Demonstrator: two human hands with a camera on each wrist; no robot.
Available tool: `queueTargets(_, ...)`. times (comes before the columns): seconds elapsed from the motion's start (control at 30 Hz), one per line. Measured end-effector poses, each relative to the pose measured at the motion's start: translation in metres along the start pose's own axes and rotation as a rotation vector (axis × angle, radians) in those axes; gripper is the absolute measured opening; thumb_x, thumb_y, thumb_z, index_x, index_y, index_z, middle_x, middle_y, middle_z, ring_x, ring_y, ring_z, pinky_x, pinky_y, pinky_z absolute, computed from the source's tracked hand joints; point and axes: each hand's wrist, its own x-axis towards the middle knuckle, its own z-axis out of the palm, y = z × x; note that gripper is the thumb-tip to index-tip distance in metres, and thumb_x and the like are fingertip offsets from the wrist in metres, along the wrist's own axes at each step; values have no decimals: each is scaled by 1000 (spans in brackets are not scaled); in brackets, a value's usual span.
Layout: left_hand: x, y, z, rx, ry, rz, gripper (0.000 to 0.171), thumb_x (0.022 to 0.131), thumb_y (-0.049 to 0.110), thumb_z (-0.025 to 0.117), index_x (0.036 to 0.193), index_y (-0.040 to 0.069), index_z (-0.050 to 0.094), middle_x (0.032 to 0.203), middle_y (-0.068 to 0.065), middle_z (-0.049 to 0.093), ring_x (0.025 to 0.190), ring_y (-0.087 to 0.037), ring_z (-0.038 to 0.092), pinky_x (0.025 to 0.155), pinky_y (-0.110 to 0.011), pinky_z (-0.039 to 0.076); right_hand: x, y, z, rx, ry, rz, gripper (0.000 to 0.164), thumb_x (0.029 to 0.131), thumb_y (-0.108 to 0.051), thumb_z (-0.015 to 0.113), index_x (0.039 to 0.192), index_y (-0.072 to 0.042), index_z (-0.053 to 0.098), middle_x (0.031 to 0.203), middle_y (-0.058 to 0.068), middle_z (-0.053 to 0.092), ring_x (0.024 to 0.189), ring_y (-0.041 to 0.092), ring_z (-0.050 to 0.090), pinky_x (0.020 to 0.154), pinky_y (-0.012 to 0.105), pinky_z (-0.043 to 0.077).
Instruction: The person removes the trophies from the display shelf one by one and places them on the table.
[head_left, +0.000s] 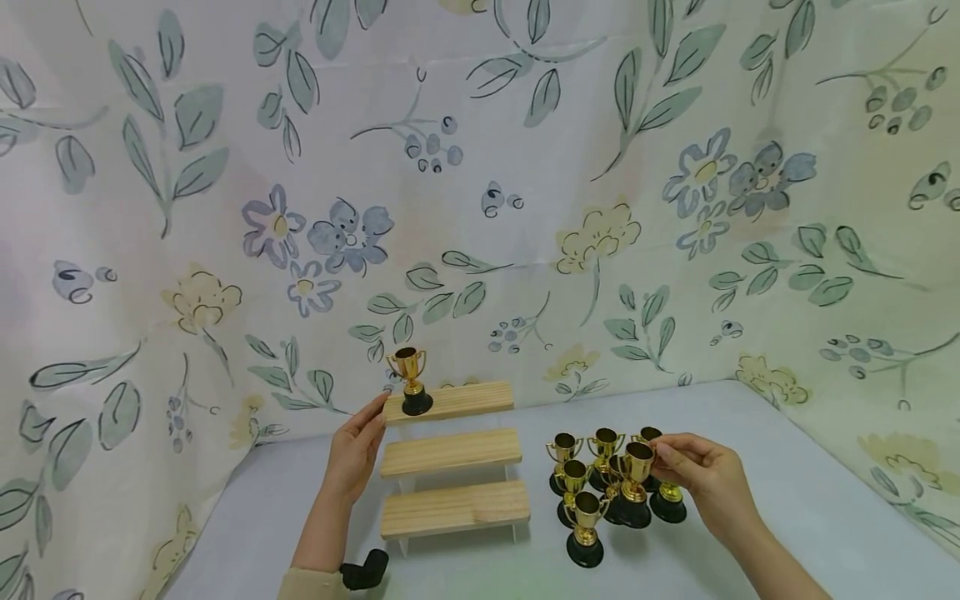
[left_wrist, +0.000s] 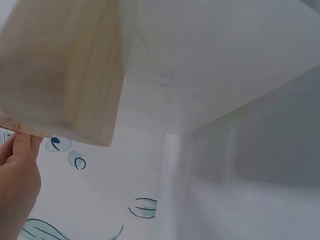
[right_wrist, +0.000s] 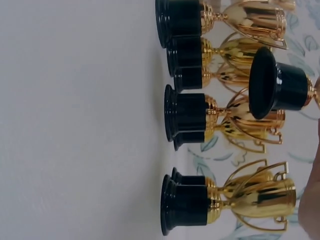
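My left hand [head_left: 352, 454] touches the left end of the top step of a three-step wooden display stand [head_left: 450, 454]; in the left wrist view its straight fingers [left_wrist: 22, 147] reach up to the board. On that top step, near its left end, stands a small gold trophy cup [head_left: 408, 367] with a black base. My right hand [head_left: 708, 479] pinches another trophy cup [head_left: 637, 465] near its rim or handle. The right wrist view has this cup's black base [right_wrist: 290, 85] raised off the table. Several more trophy cups [right_wrist: 187, 207] stand upright below and around it.
A white cloth [head_left: 457, 575] covers the table. Behind it hangs a floral curtain [head_left: 480, 167]. A small black object [head_left: 365, 570] is beside my left forearm. The two lower steps [head_left: 453, 508] of the stand are bare wood.
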Motion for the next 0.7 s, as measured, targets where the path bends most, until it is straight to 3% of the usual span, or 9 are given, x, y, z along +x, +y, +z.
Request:
queueTargets(0.27, 0, 1, 0, -6, 0, 1, 56, 104, 15, 51, 153, -3, 30, 165, -16, 21, 122, 19, 47, 105, -3, 41, 1, 6, -9, -109, -59, -20, 30, 96, 8, 55, 97, -12, 77, 92, -8, 77, 81, 5, 74, 71, 25, 64)
queueTargets(0.5, -1, 5, 3, -22, 9, -24, 53, 104, 10, 48, 153, -3, 31, 165, -12, 22, 121, 19, 47, 104, -2, 42, -1, 11, -17, -147, -161, -10, 29, 96, 9, 53, 101, -8, 76, 99, -8, 78, 85, 5, 74, 73, 26, 64)
queueTargets(0.7, -1, 4, 2, -7, -2, -11, 54, 104, 11, 48, 153, -4, 29, 166, -14, 20, 121, 19, 48, 104, -2, 42, -3, 14, -19, -270, -206, 14, 23, 97, 4, 55, 100, -7, 75, 100, -12, 77, 83, 5, 74, 74, 31, 65)
